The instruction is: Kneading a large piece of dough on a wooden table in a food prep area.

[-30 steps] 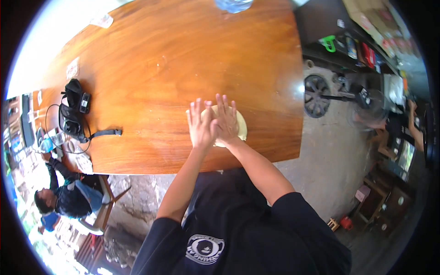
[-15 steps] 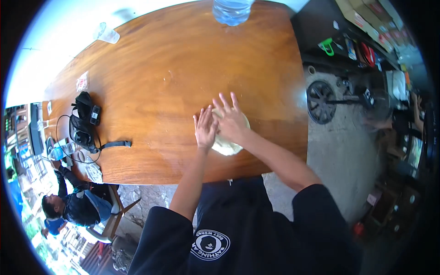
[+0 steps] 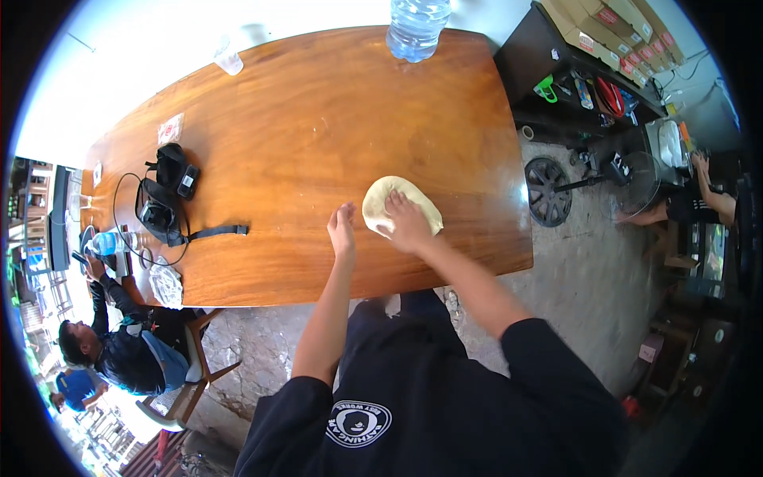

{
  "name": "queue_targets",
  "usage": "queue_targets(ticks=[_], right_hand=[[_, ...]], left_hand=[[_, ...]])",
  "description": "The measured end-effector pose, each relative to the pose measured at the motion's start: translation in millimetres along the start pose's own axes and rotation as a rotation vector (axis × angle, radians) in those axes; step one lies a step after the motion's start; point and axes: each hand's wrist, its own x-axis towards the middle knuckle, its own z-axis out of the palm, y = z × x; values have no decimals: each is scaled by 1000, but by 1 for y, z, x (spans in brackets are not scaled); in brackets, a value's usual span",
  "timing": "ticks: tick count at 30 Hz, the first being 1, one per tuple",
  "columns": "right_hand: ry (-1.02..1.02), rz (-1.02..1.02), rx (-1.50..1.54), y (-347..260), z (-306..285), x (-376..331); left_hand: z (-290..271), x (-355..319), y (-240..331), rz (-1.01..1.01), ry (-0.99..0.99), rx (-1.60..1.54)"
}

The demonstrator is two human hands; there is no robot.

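A flattened oval of pale dough [image 3: 381, 191] lies on the brown wooden table [image 3: 262, 159], close to its near edge. My right hand [image 3: 408, 222] rests flat on the dough, palm down, fingers stretched out over its middle. Just left of the dough, and apart from it, my left hand [image 3: 342, 229] is raised with loosely bent fingers and the thumb standing off; nothing is in it. Part of the dough's right and near side is hidden under my right hand.
A large clear water bottle [image 3: 417, 32] stands at the table's far edge, a plastic cup [image 3: 228, 60] left of it. A black strapped bag [image 3: 163, 203] lies on the left. A person [image 3: 131, 350] sits beyond the left end. A fan [image 3: 636, 183] stands right of the table.
My left hand has come off the dough to its left. My right hand has changed from overlapping the left to lying alone on the dough. The view has shifted, showing more of the far wall.
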Motion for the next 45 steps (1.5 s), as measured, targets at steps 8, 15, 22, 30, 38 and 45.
queue_targets(ticks=[8, 15, 22, 30, 38, 45], right_hand=[[652, -54, 140, 9, -20, 134], [206, -27, -135, 9, -16, -35], [87, -71, -287, 46, 5, 39], [164, -211, -173, 65, -13, 108], [513, 387, 690, 172, 22, -40], [580, 466, 1335, 39, -4, 13]], left_hand=[[53, 144, -8, 1070, 18, 952], [76, -56, -39, 775, -351, 759], [87, 25, -46, 850, -227, 915], [96, 57, 10, 628, -36, 962], [99, -1, -4, 528, 34, 864], [126, 26, -15, 227, 64, 992]])
